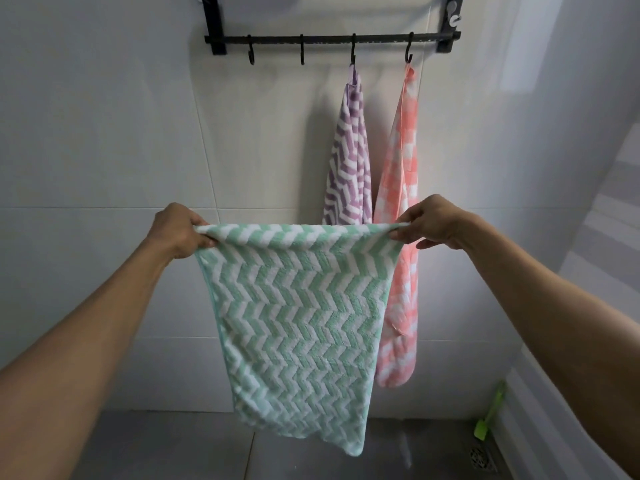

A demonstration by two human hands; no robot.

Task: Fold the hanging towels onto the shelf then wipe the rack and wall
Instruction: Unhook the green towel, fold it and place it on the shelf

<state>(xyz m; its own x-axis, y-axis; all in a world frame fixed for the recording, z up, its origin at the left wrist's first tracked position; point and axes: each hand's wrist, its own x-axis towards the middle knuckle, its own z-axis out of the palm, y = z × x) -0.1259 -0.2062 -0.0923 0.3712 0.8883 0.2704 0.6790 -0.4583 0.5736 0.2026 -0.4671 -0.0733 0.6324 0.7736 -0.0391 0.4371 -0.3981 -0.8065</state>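
Left hand (180, 230) and right hand (434, 223) each pinch a top corner of the green towel (298, 323) in curled fingers; it hangs stretched flat between them, below the fingers. Above and beyond the right fingers, purple towel (348, 161) and pink towel (401, 209) hang from hooks on the rack (329, 39) on the wall (104, 133).

A single head-worn wide-angle view faces the tiled wall (104, 133) close up, looking forward and slightly down over outstretched arms.
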